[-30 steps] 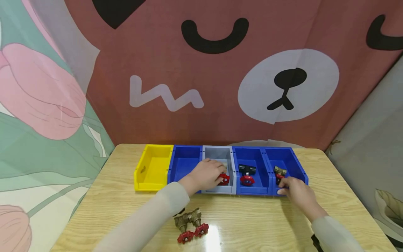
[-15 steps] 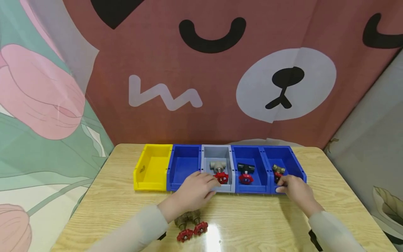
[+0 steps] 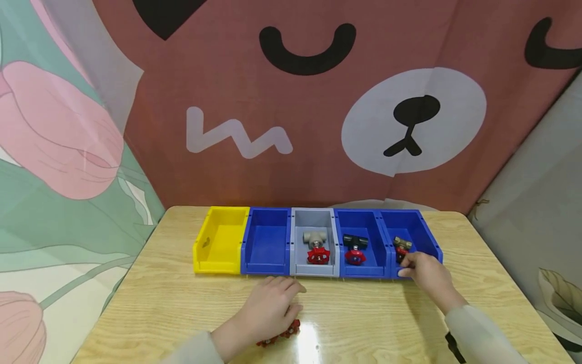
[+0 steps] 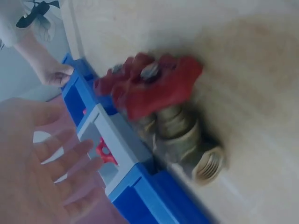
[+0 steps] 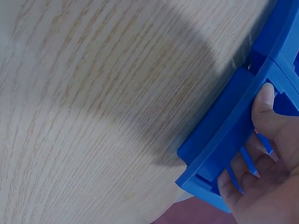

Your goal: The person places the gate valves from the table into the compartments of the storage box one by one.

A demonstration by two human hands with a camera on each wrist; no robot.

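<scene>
In the head view my left hand (image 3: 270,308) is above the table, over two brass valves whose red handwheels (image 3: 290,328) show below it. The left wrist view shows its fingers extended and apart, with a threaded brass valve body (image 4: 180,135) near them, blurred. My right hand (image 3: 429,278) rests at the front of the rightmost blue bin (image 5: 215,149), thumb by the front lip and loosely bent fingers reaching inside. Near its fingertips lies a small brass valve (image 3: 402,242), its red handle partly covered. I see nothing held in it.
Left of that bin, a blue bin holds a black valve (image 3: 354,242) with a red handwheel. The grey bin (image 3: 314,270) holds a grey valve (image 3: 314,237). Further left stand another blue bin (image 3: 268,242) and a yellow bin (image 3: 223,265), against the printed cloth (image 3: 227,177).
My left hand has left the grey bin, where the grey valve now shows in full, and moved down and left over the brass valves. The right hand has stayed in place.
</scene>
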